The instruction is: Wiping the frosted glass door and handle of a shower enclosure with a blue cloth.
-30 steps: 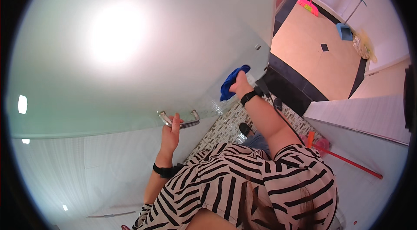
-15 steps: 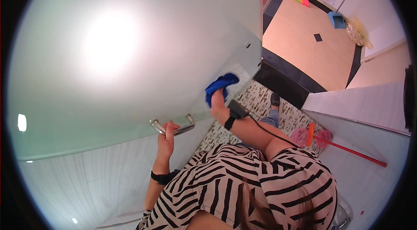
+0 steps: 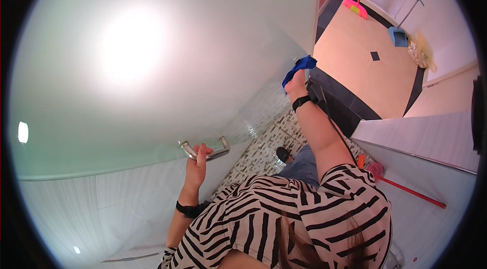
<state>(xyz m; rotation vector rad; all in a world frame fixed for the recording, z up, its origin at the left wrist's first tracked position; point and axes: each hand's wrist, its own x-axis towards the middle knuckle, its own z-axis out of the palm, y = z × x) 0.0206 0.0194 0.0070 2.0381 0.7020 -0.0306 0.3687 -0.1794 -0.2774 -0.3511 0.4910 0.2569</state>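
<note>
A large frosted glass door fills the left and middle of the head view. My left hand is closed around the shiny metal handle at the door's near edge. With my arm stretched out ahead and to the right, my right hand presses a blue cloth against the glass near its far right edge. The fingers of that hand are mostly covered by the cloth. Each wrist wears a black strap, and a dark cable runs along my right forearm.
Beyond a black threshold, a pink broom and a blue dustpan stand by the wall, with a bag beside them. A red-handled tool leans at my right. Mosaic tile floor lies under my feet.
My right hand has moved the blue cloth right and farther away, to the glass's far edge. My left hand keeps its hold on the handle. My visible foot has shifted left and nearer.
</note>
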